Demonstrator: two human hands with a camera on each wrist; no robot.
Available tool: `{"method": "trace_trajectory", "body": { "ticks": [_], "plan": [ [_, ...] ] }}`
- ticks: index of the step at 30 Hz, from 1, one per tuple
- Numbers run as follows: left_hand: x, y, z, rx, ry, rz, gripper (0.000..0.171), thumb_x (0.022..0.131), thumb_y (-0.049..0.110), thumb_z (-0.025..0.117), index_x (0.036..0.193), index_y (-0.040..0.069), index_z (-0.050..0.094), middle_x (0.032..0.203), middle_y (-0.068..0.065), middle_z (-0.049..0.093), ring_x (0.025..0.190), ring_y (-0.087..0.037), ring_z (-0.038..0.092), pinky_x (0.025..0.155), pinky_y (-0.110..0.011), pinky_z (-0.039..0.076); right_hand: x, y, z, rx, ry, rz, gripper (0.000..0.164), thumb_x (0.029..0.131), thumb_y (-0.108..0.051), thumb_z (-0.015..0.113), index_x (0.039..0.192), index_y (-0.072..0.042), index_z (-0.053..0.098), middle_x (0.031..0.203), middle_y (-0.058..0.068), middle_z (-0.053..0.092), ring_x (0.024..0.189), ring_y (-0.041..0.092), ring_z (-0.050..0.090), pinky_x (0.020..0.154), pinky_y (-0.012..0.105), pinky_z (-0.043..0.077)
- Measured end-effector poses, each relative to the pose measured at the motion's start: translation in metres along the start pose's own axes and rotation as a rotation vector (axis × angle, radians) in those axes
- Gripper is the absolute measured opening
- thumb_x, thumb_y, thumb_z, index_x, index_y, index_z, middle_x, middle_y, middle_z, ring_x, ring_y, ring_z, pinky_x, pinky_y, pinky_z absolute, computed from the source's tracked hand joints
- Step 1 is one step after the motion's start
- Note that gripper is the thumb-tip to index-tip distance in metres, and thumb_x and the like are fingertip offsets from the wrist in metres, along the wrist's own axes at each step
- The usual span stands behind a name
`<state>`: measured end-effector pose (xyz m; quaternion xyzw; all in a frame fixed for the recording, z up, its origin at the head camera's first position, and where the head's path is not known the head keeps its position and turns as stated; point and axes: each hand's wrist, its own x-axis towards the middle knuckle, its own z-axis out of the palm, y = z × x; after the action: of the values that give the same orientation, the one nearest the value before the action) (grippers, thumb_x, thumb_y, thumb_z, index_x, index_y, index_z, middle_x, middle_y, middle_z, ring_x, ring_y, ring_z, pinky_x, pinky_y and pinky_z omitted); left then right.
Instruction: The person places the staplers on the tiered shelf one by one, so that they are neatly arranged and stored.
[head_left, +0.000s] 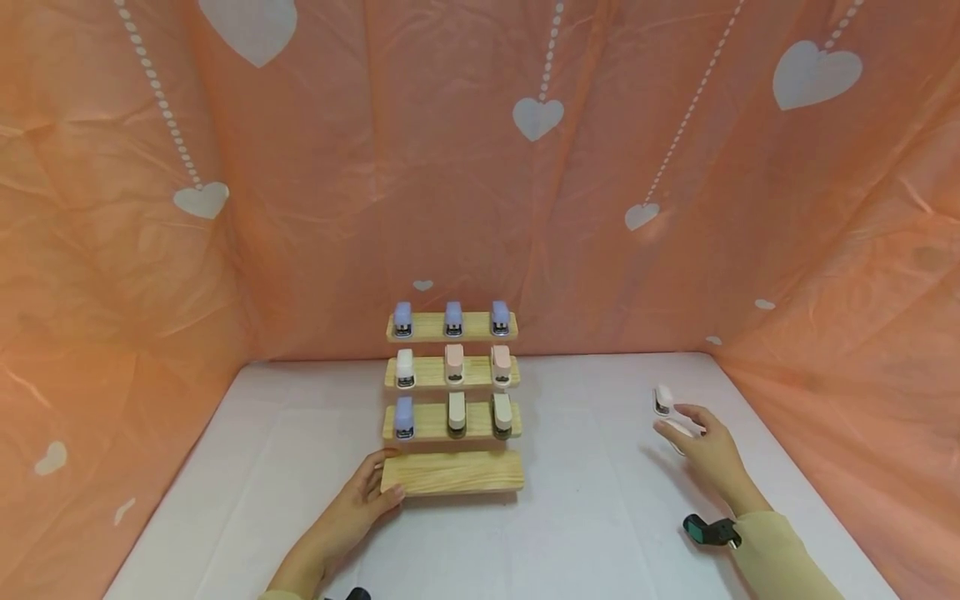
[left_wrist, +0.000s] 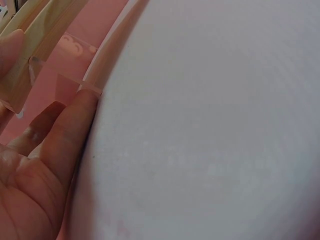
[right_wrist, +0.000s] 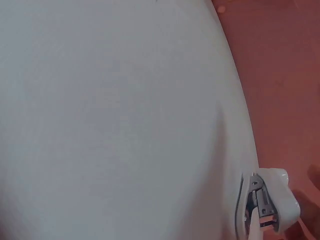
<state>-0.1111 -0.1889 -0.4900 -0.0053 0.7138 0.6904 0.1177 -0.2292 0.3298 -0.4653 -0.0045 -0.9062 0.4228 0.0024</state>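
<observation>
My left hand [head_left: 360, 500] holds the left end of the lowest board of a tiered wooden rack [head_left: 453, 473]. The thumb lies on the board's front, with fingers behind; the left wrist view shows them beside a clear support [left_wrist: 62, 70]. My right hand [head_left: 708, 450], at the table's right side, has thumb and fingers about a white mini stapler [head_left: 681, 435], partly hidden by them. Just beyond the fingertips a second white mini stapler [head_left: 662, 400] stands; the right wrist view shows a white stapler [right_wrist: 285, 200] with its metal inside.
Purple staplers [head_left: 453, 319] line the top board. Below are a white stapler [head_left: 405, 368] and pink staplers [head_left: 454, 363], then a purple stapler [head_left: 404, 417] and cream staplers [head_left: 457, 414]. An orange curtain [head_left: 450, 208] with hearts encloses the white table [head_left: 585, 517].
</observation>
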Motion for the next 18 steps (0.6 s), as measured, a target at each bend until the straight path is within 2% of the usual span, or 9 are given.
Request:
{"method": "trace_trajectory", "body": {
  "ticks": [7, 12, 15, 18],
  "plan": [
    [0.001, -0.001, 0.000, -0.024, -0.005, 0.000, 0.064, 0.092, 0.022, 0.067, 0.145, 0.015, 0.030, 0.156, -0.025, 0.016, 0.140, -0.042, 0.022, 0.101, -0.040, 0.045, 0.001, 0.007, 0.001, 0.004, -0.033, 0.027, 0.082, 0.088, -0.057, 0.063, 0.146, -0.006, 0.036, 0.142, 0.031, 0.034, 0.121, 0.044, 0.042, 0.086, 0.044, 0.049],
    [0.001, -0.002, 0.001, -0.022, -0.005, -0.003, 0.064, 0.092, 0.023, 0.066, 0.145, 0.016, 0.030, 0.156, -0.024, 0.016, 0.141, -0.042, 0.022, 0.102, -0.039, 0.044, 0.002, 0.011, 0.003, 0.009, -0.056, 0.057, 0.084, 0.087, -0.058, 0.063, 0.146, -0.005, 0.035, 0.133, 0.024, 0.043, 0.105, 0.033, 0.047, 0.070, 0.029, 0.051],
    [0.002, -0.002, 0.001, -0.022, -0.008, -0.005, 0.064, 0.093, 0.024, 0.066, 0.145, 0.017, 0.030, 0.157, -0.024, 0.015, 0.141, -0.041, 0.021, 0.102, -0.040, 0.044, 0.002, 0.012, 0.003, -0.001, -0.064, 0.057, 0.083, 0.087, -0.058, 0.062, 0.145, -0.005, 0.036, 0.127, 0.022, 0.046, 0.100, 0.029, 0.046, 0.066, 0.026, 0.050],
    [0.002, -0.002, 0.001, -0.018, -0.003, -0.003, 0.064, 0.093, 0.023, 0.066, 0.145, 0.017, 0.031, 0.156, -0.024, 0.016, 0.141, -0.042, 0.022, 0.103, -0.040, 0.043, 0.002, 0.013, 0.001, -0.031, -0.074, 0.039, 0.079, 0.089, -0.056, 0.061, 0.144, -0.004, 0.038, 0.126, 0.021, 0.048, 0.102, 0.029, 0.046, 0.069, 0.028, 0.050]
  ]
}}
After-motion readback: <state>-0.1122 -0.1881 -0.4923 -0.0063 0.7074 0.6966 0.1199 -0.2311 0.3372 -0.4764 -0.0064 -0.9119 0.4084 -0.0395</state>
